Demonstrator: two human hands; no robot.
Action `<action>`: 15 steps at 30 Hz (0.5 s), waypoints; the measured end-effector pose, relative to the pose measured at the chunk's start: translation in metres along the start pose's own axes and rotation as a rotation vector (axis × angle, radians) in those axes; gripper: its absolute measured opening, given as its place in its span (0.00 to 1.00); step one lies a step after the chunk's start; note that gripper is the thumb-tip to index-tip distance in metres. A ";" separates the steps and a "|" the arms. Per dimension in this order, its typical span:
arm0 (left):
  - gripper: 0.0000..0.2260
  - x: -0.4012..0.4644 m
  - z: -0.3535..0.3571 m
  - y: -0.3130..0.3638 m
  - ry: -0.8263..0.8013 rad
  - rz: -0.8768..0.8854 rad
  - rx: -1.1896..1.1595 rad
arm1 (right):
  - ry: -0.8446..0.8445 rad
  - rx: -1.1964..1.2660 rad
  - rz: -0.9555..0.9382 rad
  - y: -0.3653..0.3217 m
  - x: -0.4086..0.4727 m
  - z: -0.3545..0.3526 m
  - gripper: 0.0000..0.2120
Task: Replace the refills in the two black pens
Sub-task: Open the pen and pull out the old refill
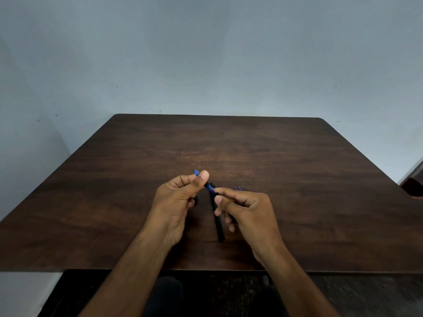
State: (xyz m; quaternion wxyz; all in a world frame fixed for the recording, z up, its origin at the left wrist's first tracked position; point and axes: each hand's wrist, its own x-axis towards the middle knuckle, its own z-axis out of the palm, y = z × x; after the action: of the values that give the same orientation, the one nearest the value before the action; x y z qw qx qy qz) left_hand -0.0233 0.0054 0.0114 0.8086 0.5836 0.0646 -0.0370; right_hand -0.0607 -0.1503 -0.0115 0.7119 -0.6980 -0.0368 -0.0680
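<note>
A big pale blue-grey wall fills the top half of the view. Below it sits the dark brown wooden surface, wide and flat, with rounded far corners. Its left and right sides run out of the picture. At the far right edge a bit of something dark red peeks in, too cut off to tell what it is. Under the near edge of the surface it is very dark, and only a dim shape of the person's lap shows there.

Two bare arms reach in from the bottom. The left hand has its fingers curled, and its thumb presses on a thin blue part that sticks out past the thumb tip. Most of that blue part is hidden by the hand. The right hand pinches the other end of the blue part with thumb and first finger. Its other fingers are curled loosely.

A long black pen barrel lies between the two hands, low over the surface, pointing toward the person. Its top end is hidden behind the right fingers, so I cannot tell what holds it.

Just past the right hand, two tiny blue tips poke up. They are too small to make out.
</note>
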 end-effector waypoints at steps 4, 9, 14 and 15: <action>0.17 0.001 0.000 0.002 0.001 0.009 0.017 | 0.018 0.028 0.008 -0.003 0.001 0.000 0.07; 0.13 0.006 -0.005 0.008 0.051 0.030 -0.009 | 0.048 0.026 0.023 -0.006 0.001 0.000 0.08; 0.14 0.012 -0.019 0.017 0.085 0.031 -0.047 | 0.060 0.013 0.049 -0.008 0.000 -0.002 0.08; 0.16 0.012 -0.022 0.018 0.090 0.032 -0.037 | 0.064 0.013 0.055 -0.008 -0.001 -0.002 0.08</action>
State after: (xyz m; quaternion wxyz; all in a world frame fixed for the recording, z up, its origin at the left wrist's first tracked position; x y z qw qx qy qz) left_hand -0.0101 0.0326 0.0198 0.8160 0.5707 0.0923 0.0035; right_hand -0.0624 -0.1523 -0.0039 0.7187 -0.6917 0.0049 -0.0706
